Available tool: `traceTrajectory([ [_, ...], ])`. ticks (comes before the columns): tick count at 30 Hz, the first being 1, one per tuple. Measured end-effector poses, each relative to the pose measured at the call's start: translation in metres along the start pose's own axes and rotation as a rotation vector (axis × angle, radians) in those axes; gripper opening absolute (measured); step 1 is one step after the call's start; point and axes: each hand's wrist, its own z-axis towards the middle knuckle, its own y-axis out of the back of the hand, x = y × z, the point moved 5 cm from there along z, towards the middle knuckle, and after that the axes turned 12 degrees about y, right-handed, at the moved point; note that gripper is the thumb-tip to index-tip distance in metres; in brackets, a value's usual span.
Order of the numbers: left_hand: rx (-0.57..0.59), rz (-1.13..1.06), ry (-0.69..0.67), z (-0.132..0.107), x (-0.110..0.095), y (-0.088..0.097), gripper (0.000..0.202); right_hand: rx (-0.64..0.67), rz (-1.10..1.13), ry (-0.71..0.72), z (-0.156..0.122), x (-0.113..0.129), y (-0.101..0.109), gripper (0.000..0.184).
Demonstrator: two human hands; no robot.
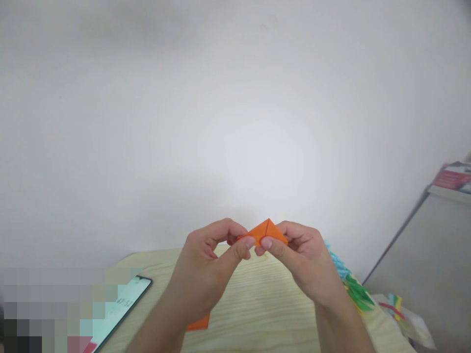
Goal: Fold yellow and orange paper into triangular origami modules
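A small piece of folded orange paper (268,229), triangular with a crease running down from its peak, is held up above the table. My left hand (215,264) pinches its left corner between thumb and fingers. On the other side, my right hand (305,255) grips the right part, its thumb pressed on the front near the lower edge. Partly hidden behind my left wrist, another orange paper piece (199,323) lies on the table.
The pale wood-grain table (265,314) stands against a white wall. A phone (127,306) lies at the left, partly covered by a blurred patch. Blue and green folded paper pieces (356,293) sit at the right edge, beside a whitish bag (414,326) with coloured strips.
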Motion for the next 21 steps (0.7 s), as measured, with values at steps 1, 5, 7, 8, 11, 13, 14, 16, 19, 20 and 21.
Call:
traceTrajectory([
  [1,0.003,-0.016,0.005,0.0,0.001,0.0,0.022,-0.001,-0.004,-0.001,0.0,-0.001,0.0,0.022],
  [5,-0.011,-0.081,0.026,0.002,0.006,0.002,0.023,-0.033,0.032,0.002,0.0,-0.005,0.003,0.02],
  [7,-0.03,-0.118,0.035,0.004,0.008,0.001,0.025,-0.057,0.077,0.013,0.0,-0.007,0.005,0.018],
  [8,-0.034,-0.135,0.037,0.004,0.008,0.0,0.025,-0.071,0.096,0.018,0.0,-0.008,0.006,0.017],
  [11,0.014,-0.137,0.04,0.005,0.008,-0.006,0.027,-0.143,0.132,0.032,0.002,-0.007,0.01,0.015],
  [13,0.096,-0.066,0.052,0.005,0.006,-0.011,0.028,-0.184,0.163,0.032,0.004,-0.004,0.01,0.015],
  [14,0.133,-0.01,0.064,0.005,0.006,-0.013,0.027,-0.197,0.181,0.031,0.004,-0.003,0.01,0.015],
  [16,0.14,0.107,0.095,0.005,0.008,-0.013,0.017,-0.211,0.177,0.029,0.005,-0.002,0.01,0.016],
  [19,-0.023,0.176,0.096,0.005,0.01,-0.003,0.01,-0.205,-0.045,0.083,0.003,0.001,0.011,0.015],
  [20,-0.075,0.174,0.081,0.005,0.01,0.0,0.012,-0.179,-0.161,0.103,0.003,0.002,0.01,0.014],
  [21,-0.111,0.168,0.065,0.005,0.01,0.002,0.013,-0.142,-0.278,0.124,0.002,0.003,0.009,0.012],
])
